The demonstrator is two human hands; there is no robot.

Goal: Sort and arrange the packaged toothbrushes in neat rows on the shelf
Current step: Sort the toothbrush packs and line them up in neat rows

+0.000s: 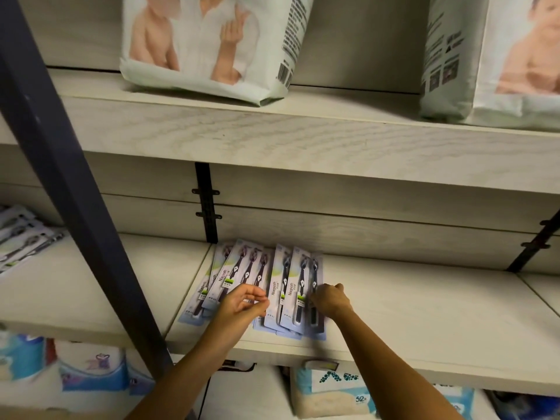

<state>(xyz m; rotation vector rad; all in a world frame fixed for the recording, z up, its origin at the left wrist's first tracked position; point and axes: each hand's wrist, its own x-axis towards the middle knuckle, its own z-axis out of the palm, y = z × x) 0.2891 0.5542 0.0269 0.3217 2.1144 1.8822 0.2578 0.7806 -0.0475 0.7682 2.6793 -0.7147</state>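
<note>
**Both hands on the toothbrush packs**

The toothbrush packs lie flat on the middle shelf, in two overlapping groups right under the hands. The left stack fans out crookedly ahead of and to the left of the left hand. The right stack sits between the two hands, its packs lying straighter and side by side, brush heads pointing away from the person.

The left hand hovers at the gap between the stacks, its fingers loosely bent toward the thumb. Whether it pinches a pack edge or holds nothing cannot be told. The right hand has its fingers curled over the right edge of the right stack, knuckles up and thumb on the far side.

Far to the left of the left hand, past a dark slanting post, more packs lie on the same level. Above the hands, an upper shelf carries two diaper bags. Below the hands, tissue packs fill the lower level.
</note>
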